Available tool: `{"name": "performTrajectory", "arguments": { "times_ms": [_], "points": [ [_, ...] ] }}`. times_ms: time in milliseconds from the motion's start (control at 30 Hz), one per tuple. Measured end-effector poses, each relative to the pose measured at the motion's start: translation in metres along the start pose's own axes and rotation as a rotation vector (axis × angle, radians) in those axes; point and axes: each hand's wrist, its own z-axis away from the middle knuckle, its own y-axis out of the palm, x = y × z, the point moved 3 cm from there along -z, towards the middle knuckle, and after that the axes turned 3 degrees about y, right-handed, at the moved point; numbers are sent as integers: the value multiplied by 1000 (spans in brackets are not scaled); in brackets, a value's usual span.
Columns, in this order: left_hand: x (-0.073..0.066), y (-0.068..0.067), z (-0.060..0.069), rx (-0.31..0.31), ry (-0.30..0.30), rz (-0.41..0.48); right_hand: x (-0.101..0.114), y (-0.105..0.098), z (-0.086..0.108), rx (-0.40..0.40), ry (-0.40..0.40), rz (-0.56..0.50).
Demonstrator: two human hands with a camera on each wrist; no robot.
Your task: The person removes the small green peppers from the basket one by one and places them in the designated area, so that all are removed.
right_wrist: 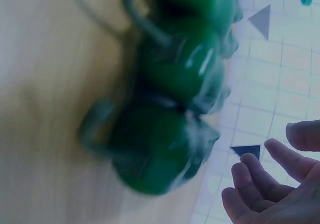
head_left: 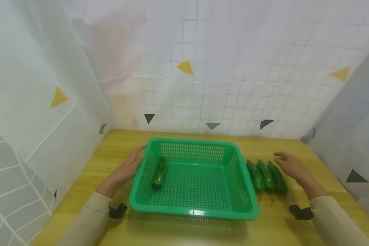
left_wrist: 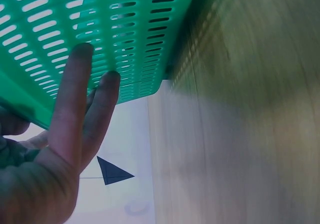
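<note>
A green plastic basket [head_left: 193, 212] with slotted walls stands on the table. One long green pepper [head_left: 160, 173] lies inside along its left wall. My left hand [head_left: 130, 167] rests against the outside of the basket's left side, and two straight fingers [left_wrist: 70, 103] touch the slotted wall in the left wrist view. Three green peppers [head_left: 267, 177] lie side by side to the right of the basket, their stems toward me. Just beyond their right side hovers my right hand [head_left: 292, 165], its fingers [right_wrist: 257, 179] loosely bent and apart from the peppers, holding nothing.
The yellow wood-grain table [head_left: 110, 150] meets a pale wall covering [head_left: 249, 51] at the back, printed with grid lines and triangles. Similar sheets stand at the left and right. Each wrist carries a black device [head_left: 301, 212].
</note>
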Motion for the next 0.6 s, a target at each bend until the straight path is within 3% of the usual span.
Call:
{"name": "performTrajectory", "arguments": {
  "times_ms": [267, 600],
  "points": [
    [0, -1, 0, -8, 8, -11, 21, 8, -4, -51, -62, -68],
    [1, -1, 1, -9, 4, -18, 46, 9, -13, -73, -122, -66]
  ]
}}
